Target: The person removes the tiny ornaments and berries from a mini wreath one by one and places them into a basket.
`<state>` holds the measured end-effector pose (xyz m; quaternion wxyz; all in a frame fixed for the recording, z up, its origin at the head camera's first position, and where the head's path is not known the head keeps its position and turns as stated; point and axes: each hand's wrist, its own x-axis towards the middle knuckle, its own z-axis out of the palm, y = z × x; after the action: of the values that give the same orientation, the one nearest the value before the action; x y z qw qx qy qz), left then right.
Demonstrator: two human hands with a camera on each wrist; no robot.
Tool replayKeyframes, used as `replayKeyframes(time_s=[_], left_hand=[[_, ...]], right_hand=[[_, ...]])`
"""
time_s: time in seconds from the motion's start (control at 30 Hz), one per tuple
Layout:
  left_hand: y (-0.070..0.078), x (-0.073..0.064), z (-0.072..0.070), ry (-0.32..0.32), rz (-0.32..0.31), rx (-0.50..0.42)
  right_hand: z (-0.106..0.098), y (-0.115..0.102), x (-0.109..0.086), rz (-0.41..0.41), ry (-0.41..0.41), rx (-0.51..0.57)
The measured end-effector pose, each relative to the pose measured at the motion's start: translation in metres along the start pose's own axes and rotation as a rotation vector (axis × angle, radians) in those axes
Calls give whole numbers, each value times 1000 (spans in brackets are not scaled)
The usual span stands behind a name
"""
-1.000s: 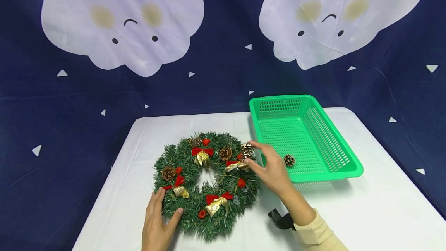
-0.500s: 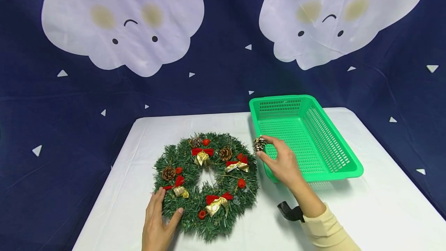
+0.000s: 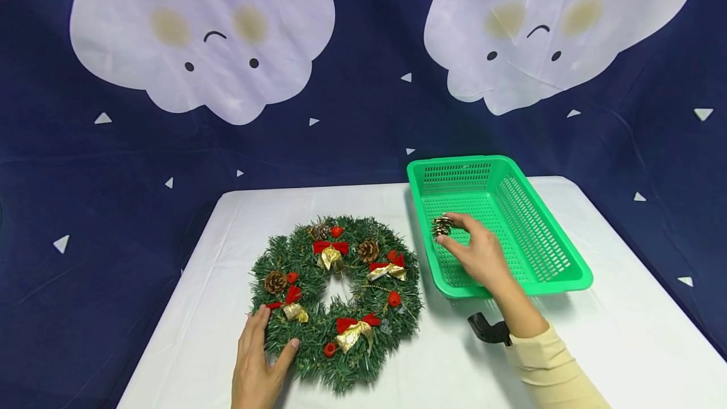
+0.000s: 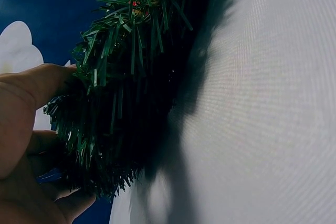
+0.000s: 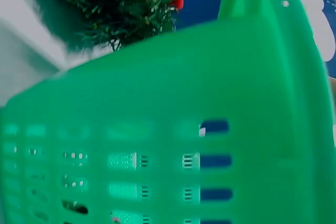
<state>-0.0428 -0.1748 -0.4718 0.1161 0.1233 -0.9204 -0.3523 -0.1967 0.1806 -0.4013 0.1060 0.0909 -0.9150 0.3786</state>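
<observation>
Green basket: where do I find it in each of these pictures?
Head view: basket right of centre, on the table.
Left wrist view: not in it.
Right wrist view: it fills most of the picture.
Shared landmark: the wreath, which shows in all three.

White-tipped pinecone [image 3: 441,228] over green basket [image 3: 545,288]; wreath [image 3: 318,341] flat.

A: Site type?

B: Looks like a staged tabletop set. Dark blue fabric backdrop [image 3: 363,144] behind, slightly wrinkled, printed with white upside-down cloud faces [image 3: 227,84] and small pale triangles [image 3: 103,118].

A: Furniture?

B: One white-clothed table [image 3: 193,320], set before the backdrop.

A: Home, lab, shop?

B: Cannot tell; backdrop covers all beyond the table.
</observation>
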Motion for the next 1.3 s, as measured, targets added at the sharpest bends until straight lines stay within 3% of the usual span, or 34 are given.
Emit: replayKeyframes(time_s=[0.7,1.3], left_hand=[[0,-1,0,11,7,7],[1,-1,0,1,4,12]], right_hand=[[-15,19,10,120,-153,-106],[-22,40,17,123,-246,-198]])
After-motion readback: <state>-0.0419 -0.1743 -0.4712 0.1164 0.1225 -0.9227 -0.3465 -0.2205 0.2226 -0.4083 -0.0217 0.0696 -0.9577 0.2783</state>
